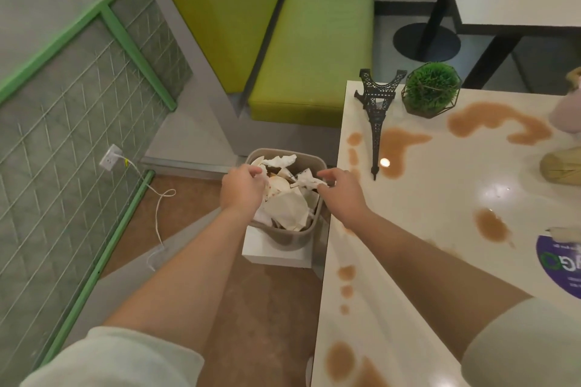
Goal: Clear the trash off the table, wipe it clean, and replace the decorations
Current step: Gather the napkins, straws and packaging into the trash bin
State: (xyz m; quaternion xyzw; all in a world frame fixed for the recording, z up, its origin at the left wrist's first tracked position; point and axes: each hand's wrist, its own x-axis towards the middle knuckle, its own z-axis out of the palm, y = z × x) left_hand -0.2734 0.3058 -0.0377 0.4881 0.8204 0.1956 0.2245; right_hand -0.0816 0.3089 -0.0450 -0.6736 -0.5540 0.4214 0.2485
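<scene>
A beige trash bin [290, 237] stands on the floor beside the table's left edge, stuffed with crumpled paper and napkins [287, 209]. My left hand [242, 190] hangs over the bin's left side, fingers curled on a scrap of the paper. My right hand [341, 193] hovers over the bin's right rim, fingertips pinching a crumpled white napkin [306, 181]. The white table [446, 207] carries several brown liquid spills [500, 122]. A black Eiffel Tower model [377, 116] and a green ball plant in a wire frame [431, 89] stand at the table's far left corner.
A green bench seat [314, 41] sits beyond the bin. A white box [270, 248] lies under the bin. A purple sticker [562, 267], a tan roll [562, 166] and a pale pink object [569, 110] are at the table's right. A white cable [157, 204] trails on the floor.
</scene>
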